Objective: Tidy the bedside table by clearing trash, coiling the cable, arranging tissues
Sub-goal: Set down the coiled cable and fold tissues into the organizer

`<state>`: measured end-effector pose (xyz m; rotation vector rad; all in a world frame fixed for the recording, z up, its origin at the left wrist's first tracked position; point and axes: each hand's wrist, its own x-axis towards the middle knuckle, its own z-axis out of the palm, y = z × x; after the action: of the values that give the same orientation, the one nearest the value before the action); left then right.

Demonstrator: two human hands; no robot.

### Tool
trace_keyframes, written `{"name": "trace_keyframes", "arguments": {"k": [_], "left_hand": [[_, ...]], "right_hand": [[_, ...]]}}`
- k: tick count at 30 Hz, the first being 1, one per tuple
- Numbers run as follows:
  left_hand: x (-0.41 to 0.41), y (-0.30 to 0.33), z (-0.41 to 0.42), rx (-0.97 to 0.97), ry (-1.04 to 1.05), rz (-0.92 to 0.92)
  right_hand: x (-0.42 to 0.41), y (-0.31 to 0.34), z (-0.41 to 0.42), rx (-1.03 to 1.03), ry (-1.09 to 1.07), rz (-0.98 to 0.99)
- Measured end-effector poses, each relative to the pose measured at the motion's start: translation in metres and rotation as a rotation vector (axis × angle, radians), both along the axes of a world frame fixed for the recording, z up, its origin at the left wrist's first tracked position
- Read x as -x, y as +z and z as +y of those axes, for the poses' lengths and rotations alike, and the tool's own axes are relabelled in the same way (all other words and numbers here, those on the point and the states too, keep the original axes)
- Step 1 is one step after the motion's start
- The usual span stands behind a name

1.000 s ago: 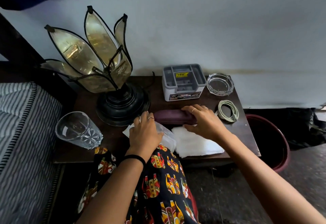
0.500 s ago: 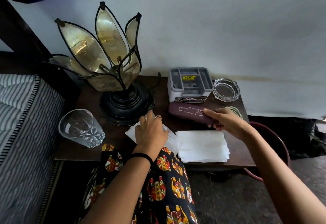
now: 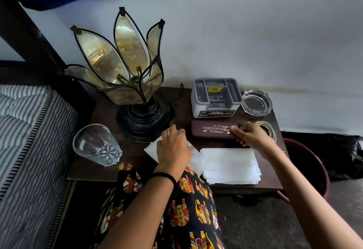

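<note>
A stack of white tissues (image 3: 229, 165) lies near the front edge of the dark wooden bedside table (image 3: 102, 115). My left hand (image 3: 172, 148) rests on a second white tissue (image 3: 152, 148) in front of the lamp base. My right hand (image 3: 250, 136) holds the right end of a maroon spectacle case (image 3: 211, 131), which lies flat behind the tissue stack. A coiled pale cable (image 3: 270, 130) sits at the table's right edge, partly hidden behind my right hand.
A lotus-shaped lamp (image 3: 127, 76) stands at the back left. A drinking glass (image 3: 96, 144) sits front left. A grey organiser tray (image 3: 215, 96) and a glass ashtray (image 3: 256, 102) are at the back right. A maroon bin (image 3: 312, 162) stands on the floor right of the table; a striped mattress (image 3: 25, 140) lies left.
My right hand moved the maroon case back, away from the tissue stack, and set it flat in front of the organiser. My left hand stayed on the left tissue.
</note>
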<state>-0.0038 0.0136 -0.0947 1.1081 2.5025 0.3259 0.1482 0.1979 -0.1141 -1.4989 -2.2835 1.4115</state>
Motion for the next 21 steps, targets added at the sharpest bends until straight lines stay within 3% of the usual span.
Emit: {"name": "trace_keyframes", "arguments": {"k": [3,7,9,13,21], "left_hand": [[0.0,0.0,0.002,-0.029,-0.015,-0.02],[-0.001,-0.001,0.006,-0.051,-0.019,-0.032],[-0.002,-0.001,0.008,-0.045,-0.021,-0.034],[-0.002,-0.002,0.01,-0.042,-0.023,-0.029],[0.0,-0.004,0.011,-0.058,-0.02,-0.032]], "right_hand": [[0.002,0.003,-0.001,-0.215,0.031,-0.155],[0.014,0.012,-0.005,-0.45,-0.141,0.11],[0.024,0.017,-0.005,-0.541,-0.091,0.139],[0.045,0.017,-0.005,-0.516,0.006,0.072],[0.072,0.006,-0.016,-0.498,-0.13,0.146]]}}
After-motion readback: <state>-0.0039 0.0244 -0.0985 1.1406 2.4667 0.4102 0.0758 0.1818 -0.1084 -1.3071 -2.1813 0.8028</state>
